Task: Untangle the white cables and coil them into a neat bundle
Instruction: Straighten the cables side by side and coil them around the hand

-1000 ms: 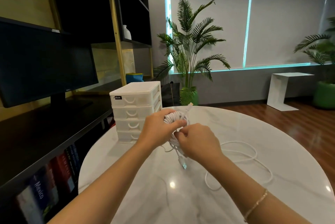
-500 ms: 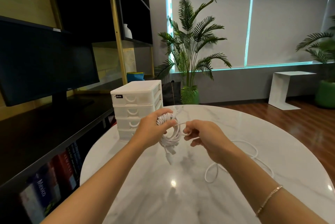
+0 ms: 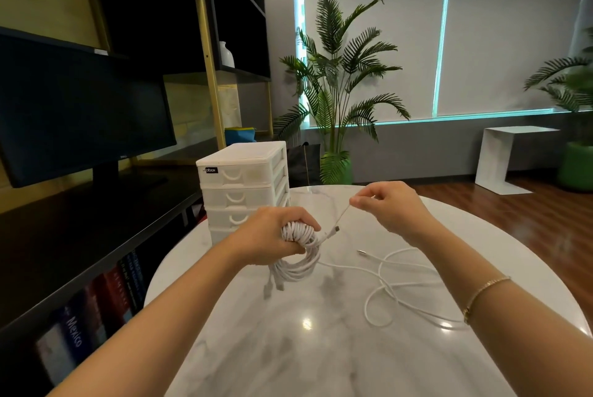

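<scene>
My left hand (image 3: 268, 234) grips a coiled bundle of white cable (image 3: 298, 255) just above the round marble table (image 3: 288, 348); its loops and two plug ends hang below the fist. My right hand (image 3: 390, 207) is raised to the right and pinches a thin cable strand that runs taut down to a connector (image 3: 337, 229) beside the bundle. A loose white cable (image 3: 385, 281) lies in loops on the table on the right, with a free plug end (image 3: 362, 252) pointing left.
A white plastic drawer unit (image 3: 244, 184) stands on the table's far left edge, just behind my left hand. A black shelf with a monitor (image 3: 80, 117) and books runs along the left. Potted plants and a white side table (image 3: 510, 156) stand beyond.
My right hand has moved up and to the right away from the bundle, drawing a strand out taut. The left hand has kept its grip on the coil, now slightly lower.
</scene>
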A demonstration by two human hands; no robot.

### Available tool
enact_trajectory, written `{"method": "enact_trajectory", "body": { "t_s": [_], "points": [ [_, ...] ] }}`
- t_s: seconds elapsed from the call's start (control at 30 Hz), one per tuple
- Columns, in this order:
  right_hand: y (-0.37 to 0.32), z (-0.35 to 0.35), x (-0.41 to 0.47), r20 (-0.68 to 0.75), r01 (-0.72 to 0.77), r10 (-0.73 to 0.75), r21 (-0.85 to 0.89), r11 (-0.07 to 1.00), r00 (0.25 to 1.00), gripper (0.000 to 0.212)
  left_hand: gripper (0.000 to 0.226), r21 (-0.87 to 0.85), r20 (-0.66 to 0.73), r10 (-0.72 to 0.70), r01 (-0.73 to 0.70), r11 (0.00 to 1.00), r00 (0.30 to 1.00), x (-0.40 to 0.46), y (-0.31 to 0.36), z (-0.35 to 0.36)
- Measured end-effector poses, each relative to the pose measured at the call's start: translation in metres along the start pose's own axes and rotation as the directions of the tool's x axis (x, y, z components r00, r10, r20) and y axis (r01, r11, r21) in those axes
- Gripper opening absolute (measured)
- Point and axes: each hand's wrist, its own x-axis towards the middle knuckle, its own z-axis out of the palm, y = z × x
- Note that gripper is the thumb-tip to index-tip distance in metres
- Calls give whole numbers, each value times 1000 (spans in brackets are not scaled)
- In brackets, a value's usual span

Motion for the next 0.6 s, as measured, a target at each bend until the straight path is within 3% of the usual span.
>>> {"method": "enact_trajectory", "body": {
  "t_s": [0.13,0.3,0.43,0.53,0.6],
  "points": [
    [-4,14,8,61,-10,6,56,998,998,10,42,-90,-3,100,-100,991,995,-4,12,1],
    [-13,13,12,61,59,-65,99,993,996,8,42,-136,69,107,-97,986,992,-5,13,-4],
    [-18,21,11,216,15,-36,100,995,976,5,61,-234,83,79,-58,970,993,-7,17,-8],
    [-13,35,13,352,16,0,-42,999,936,30,50,-280,33,133,-119,953,991,-5,24,-5],
    [-10,44,13,402,-19,39,-56,998,915,39,39,-219,-10,112,-112,969,994,-4,24,-3]
  ]
}}
